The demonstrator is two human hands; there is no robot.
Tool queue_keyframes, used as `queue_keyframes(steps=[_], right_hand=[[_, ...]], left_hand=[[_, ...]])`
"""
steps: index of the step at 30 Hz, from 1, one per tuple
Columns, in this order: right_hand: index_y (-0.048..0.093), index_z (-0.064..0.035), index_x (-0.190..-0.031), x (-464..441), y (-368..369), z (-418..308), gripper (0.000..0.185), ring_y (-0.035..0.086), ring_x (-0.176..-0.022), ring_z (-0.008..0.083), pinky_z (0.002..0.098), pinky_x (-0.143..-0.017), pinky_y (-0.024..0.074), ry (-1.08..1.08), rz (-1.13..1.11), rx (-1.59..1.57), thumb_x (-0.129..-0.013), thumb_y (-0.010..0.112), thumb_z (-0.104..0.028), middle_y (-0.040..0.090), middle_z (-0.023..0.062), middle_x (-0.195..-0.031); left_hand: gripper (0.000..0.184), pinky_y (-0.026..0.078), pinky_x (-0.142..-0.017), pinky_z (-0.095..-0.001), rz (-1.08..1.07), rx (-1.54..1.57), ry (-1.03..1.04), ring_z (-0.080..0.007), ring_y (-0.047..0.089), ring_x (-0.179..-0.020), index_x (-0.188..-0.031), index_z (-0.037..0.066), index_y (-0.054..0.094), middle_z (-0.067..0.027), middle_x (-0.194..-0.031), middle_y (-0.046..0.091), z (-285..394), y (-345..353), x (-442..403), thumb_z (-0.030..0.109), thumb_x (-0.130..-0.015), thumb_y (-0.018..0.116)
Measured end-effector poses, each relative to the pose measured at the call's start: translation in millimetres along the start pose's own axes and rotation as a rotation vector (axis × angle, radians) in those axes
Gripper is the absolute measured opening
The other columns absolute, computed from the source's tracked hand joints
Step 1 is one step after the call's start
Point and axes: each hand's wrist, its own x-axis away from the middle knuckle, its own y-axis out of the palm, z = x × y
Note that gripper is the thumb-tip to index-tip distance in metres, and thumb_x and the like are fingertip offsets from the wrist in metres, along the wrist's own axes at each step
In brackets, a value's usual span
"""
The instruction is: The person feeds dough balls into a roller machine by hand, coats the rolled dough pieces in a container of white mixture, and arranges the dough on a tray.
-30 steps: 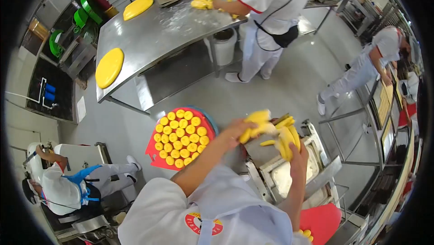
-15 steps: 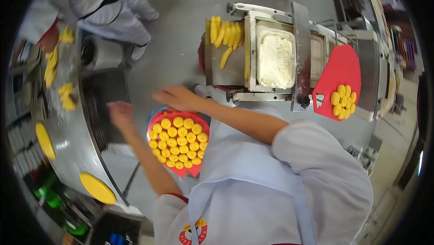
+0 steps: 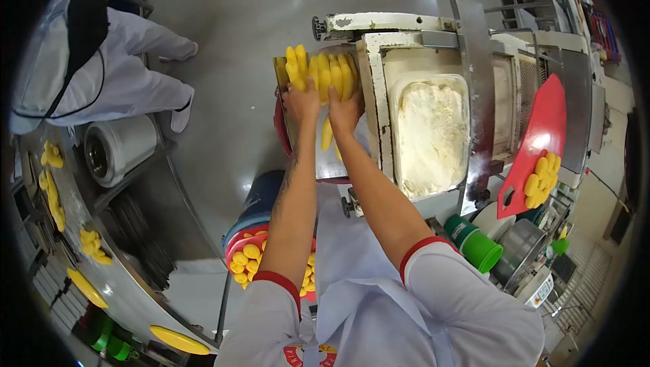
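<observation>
Both my hands reach forward to a row of long yellow dough rolls (image 3: 330, 77) on the metal tray of a machine. My left hand (image 3: 302, 101) closes around the near ends of the left rolls, thumb on top. Beside it, my right hand (image 3: 345, 111) grips the rolls on the right, its thumb also on top and its other fingers partly hidden. A loose dough roll (image 3: 327, 135) lies nearer me, below the hands. Right of the tray, a clear tub of white flour (image 3: 433, 133) sits on the machine.
Small yellow dough pieces (image 3: 251, 252) lie on a red board under my left arm, above a blue bin (image 3: 261, 198). Another red board (image 3: 538, 130) carries more dough pieces (image 3: 542, 181). Dough strips (image 3: 53, 201) rest on the left steel counter (image 3: 128, 292). A co-worker's legs (image 3: 145, 62) stand at upper left.
My hands have moved from above the board of dough pieces forward and right to the dough rolls, closing on them. The view has turned, and the rolls now sit closer together.
</observation>
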Motion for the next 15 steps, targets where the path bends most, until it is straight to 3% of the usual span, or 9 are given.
queue_keyframes(steps=[2,3,5,7,10,11,13,14,15], right_hand=[[0.045,0.0065,-0.138,-12,-1,2,0.083,0.049,-0.128,0.0417,0.046,-0.11,0.0359,0.08,-0.079,-0.167,-0.076,0.08,-0.036,0.05,0.0294,-0.138],[0.046,0.007,-0.136,-17,-4,5,0.086,0.053,-0.125,0.0401,0.0454,-0.108,0.0377,0.117,-0.115,-0.249,-0.072,0.084,-0.037,0.054,0.0287,-0.134],[0.048,0.0068,-0.133,-22,-3,3,0.085,0.057,-0.119,0.039,0.0441,-0.104,0.0414,0.17,-0.09,-0.162,-0.07,0.085,-0.036,0.058,0.027,-0.129],[0.05,0.0064,-0.129,-25,0,1,0.081,0.062,-0.112,0.0386,0.0413,-0.098,0.0467,0.151,-0.153,-0.217,-0.069,0.087,-0.035,0.062,0.025,-0.123],[0.052,0.0061,-0.126,-18,1,-1,0.078,0.063,-0.108,0.0385,0.0406,-0.094,0.0488,0.162,-0.193,-0.211,-0.068,0.087,-0.031,0.063,0.0242,-0.12],[0.053,0.0046,-0.126,-16,2,-2,0.068,0.064,-0.108,0.0335,0.039,-0.092,0.05,0.239,-0.218,-0.232,-0.073,0.085,-0.024,0.064,0.0206,-0.119],[0.053,0.0053,-0.125,-22,5,6,0.064,0.064,-0.107,0.0313,0.038,-0.092,0.0501,0.319,-0.245,-0.694,-0.075,0.084,-0.022,0.065,0.0182,-0.118],[0.053,0.0057,-0.124,-24,5,11,0.063,0.064,-0.107,0.0301,0.0376,-0.092,0.0502,0.354,-0.256,-0.921,-0.076,0.083,-0.021,0.066,0.017,-0.117],[0.055,0.0046,-0.123,-23,-4,7,0.055,0.064,-0.103,0.0234,0.035,-0.091,0.0506,0.496,-0.386,-0.923,-0.079,0.081,-0.016,0.065,0.0131,-0.116]], left_hand=[[0.08,0.045,-0.101,-0.0464,-0.356,0.243,-0.22,-0.0406,0.056,-0.122,-0.135,-0.012,0.047,-0.0347,-0.134,0.053,17,-30,-9,0.049,-0.087,0.063],[0.086,0.046,-0.1,-0.0467,-0.407,0.304,-0.286,-0.0398,0.056,-0.123,-0.138,-0.008,0.046,-0.0333,-0.13,0.056,15,-28,-16,0.055,-0.082,0.066],[0.068,0.049,-0.094,-0.0419,-0.217,-0.061,-0.173,-0.0353,0.064,-0.108,-0.124,-0.007,0.059,-0.0246,-0.118,0.065,18,-16,-15,0.047,-0.083,0.07],[0.064,0.053,-0.087,-0.0368,-0.023,-0.296,-0.12,-0.0299,0.068,-0.099,-0.122,-0.009,0.059,-0.0174,-0.111,0.069,45,-26,0,0.035,-0.08,0.077],[0.07,0.054,-0.08,-0.042,-0.163,0.189,-0.022,-0.0314,0.069,-0.092,-0.126,-0.005,0.056,-0.018,-0.103,0.069,20,-21,-12,0.039,-0.078,0.079],[0.065,0.055,-0.077,-0.0402,-0.286,0.396,-0.135,-0.0292,0.069,-0.091,-0.125,-0.004,0.057,-0.0165,-0.103,0.069,16,-21,-14,0.036,-0.079,0.079],[0.057,0.055,-0.072,-0.0365,-0.526,0.803,-0.366,-0.0247,0.069,-0.088,-0.123,-0.001,0.059,-0.0137,-0.103,0.069,19,-33,-12,0.032,-0.082,0.079],[0.053,0.054,-0.07,-0.0354,-0.555,0.85,-0.381,-0.0232,0.069,-0.088,-0.122,0.0,0.06,-0.0126,-0.102,0.069,22,-38,-11,0.031,-0.083,0.078],[0.05,0.054,-0.069,-0.0343,-0.582,0.901,-0.401,-0.0218,0.069,-0.087,-0.121,0.0,0.061,-0.0116,-0.102,0.069,29,-46,-5,0.03,-0.085,0.077]])
